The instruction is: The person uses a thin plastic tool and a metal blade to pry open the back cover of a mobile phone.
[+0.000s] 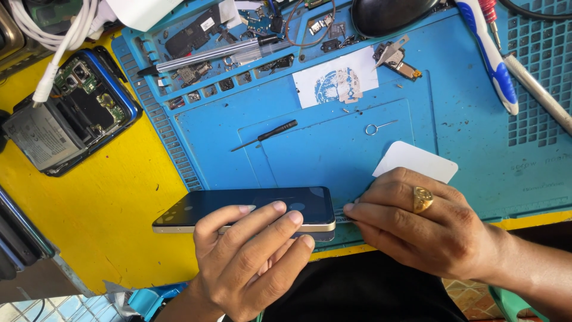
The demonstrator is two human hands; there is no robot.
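Looking down from the head camera, we see the left hand (253, 256) holding a phone (250, 209) at the near edge of the blue mat (476, 143). The phone has a dark screen and a pale gold frame, and it is raised a little, with its screen facing up and its left part over the yellow table (107, 209). The fingers (262, 220) of this hand lie close together over the near side of the phone, and their tips rest on the glass.

The right hand (429, 229) is at the right end of the phone. It wears a gold ring (422, 198). Its fingers are pressed together and pinch a thin tool (344, 218) that touches the corner of the phone; we cannot tell what kind of tool it is, because the fingers hide most of it.

A white plastic card (417, 160) lies just behind the right hand. Farther on the mat we see a small black screwdriver (265, 135), a metal pin (378, 127) with a ring, and a white paper (333, 83) with a blue print. An opened phone (71, 113) with bare inner parts lies on the table at the left, well apart from the hands.
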